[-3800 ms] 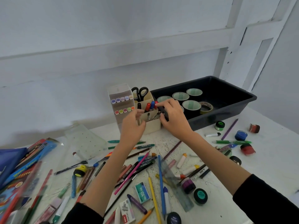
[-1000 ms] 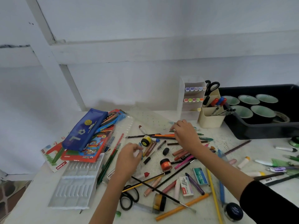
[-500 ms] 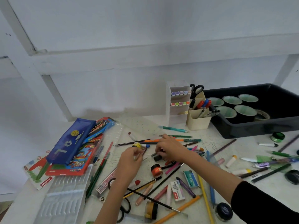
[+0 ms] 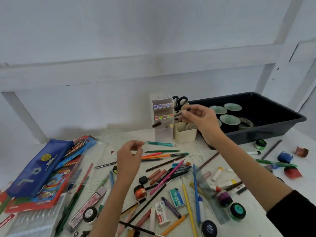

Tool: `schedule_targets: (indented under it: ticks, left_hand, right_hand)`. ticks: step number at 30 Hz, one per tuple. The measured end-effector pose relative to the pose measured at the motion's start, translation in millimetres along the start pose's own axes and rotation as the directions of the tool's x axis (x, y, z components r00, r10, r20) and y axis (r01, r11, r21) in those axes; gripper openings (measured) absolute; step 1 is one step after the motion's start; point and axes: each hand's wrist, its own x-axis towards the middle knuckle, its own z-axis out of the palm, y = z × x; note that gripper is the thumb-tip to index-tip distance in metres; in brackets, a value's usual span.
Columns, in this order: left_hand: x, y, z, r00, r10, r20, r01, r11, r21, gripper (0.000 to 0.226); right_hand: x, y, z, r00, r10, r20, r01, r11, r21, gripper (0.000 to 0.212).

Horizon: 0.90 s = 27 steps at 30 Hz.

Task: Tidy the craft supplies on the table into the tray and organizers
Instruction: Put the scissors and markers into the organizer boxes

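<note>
Right hand (image 4: 199,119) pinches a dark pen (image 4: 157,124) above the beige cup (image 4: 185,136), while left hand (image 4: 129,155) hovers over the littered table (image 4: 198,151), fingers loosely curled, holding nothing visible.

We hold our right hand (image 4: 203,120) just above the pen cup (image 4: 185,134), fingertips (image 4: 185,115) pinching a dark marker (image 4: 164,120); our left hand (image 4: 129,158) hovers left of it, fingers (image 4: 136,145) loosely curled.

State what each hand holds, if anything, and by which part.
The right hand pinches a thin, blurred pen near its upper end with the fingertips. The left hand is loosely curled; nothing shows in it.
</note>
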Motion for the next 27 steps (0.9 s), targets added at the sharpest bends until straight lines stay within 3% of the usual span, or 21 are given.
schedule_targets:
  ticks: [2,4,6,10,16,20,27]
  left_hand:
    - [4.3,6.8,11.2,1.000,0.020,0.011,-0.020,1.000,-0.002,0.022]
    - [7.4,12.9,22.3,0.999,0.022,0.038,-0.022,1.000,-0.005,0.022]
    - [8.6,17.3,34.6,0.997,0.018,0.069,-0.018,1.000,-0.003,0.021]
    - [10.2,22.2,59.2,0.992,0.006,0.124,-0.005,1.000,-0.007,0.022]
    - [14.8,25.1,86.9,0.980,-0.002,0.201,0.002,1.000,-0.002,0.020]
    - [22.8,24.4,98.2,0.972,-0.031,0.231,0.029,0.999,0.013,0.025]
    - [41.2,35.6,113.3,0.947,0.010,0.320,0.003,0.999,-0.040,0.032]
  right_hand:
    - [10.6,-7.1,-15.1,0.991,-0.072,-0.112,0.070,0.997,-0.029,0.021]
    - [20.4,-6.8,-26.3,0.963,-0.192,-0.188,0.153,0.967,-0.206,0.019]
    - [26.3,0.0,-32.2,0.940,-0.285,-0.189,0.196,0.901,-0.387,0.019]
    - [31.3,26.1,-30.2,0.933,-0.347,-0.098,0.231,0.784,-0.577,0.018]
    - [38.5,61.5,-21.2,0.950,-0.297,0.101,0.284,0.677,-0.679,0.013]
    - [44.2,72.8,-20.1,0.942,-0.244,0.232,0.331,0.548,-0.769,0.013]
    - [49.0,77.2,-16.1,0.942,-0.146,0.302,0.332,0.539,-0.774,0.012]
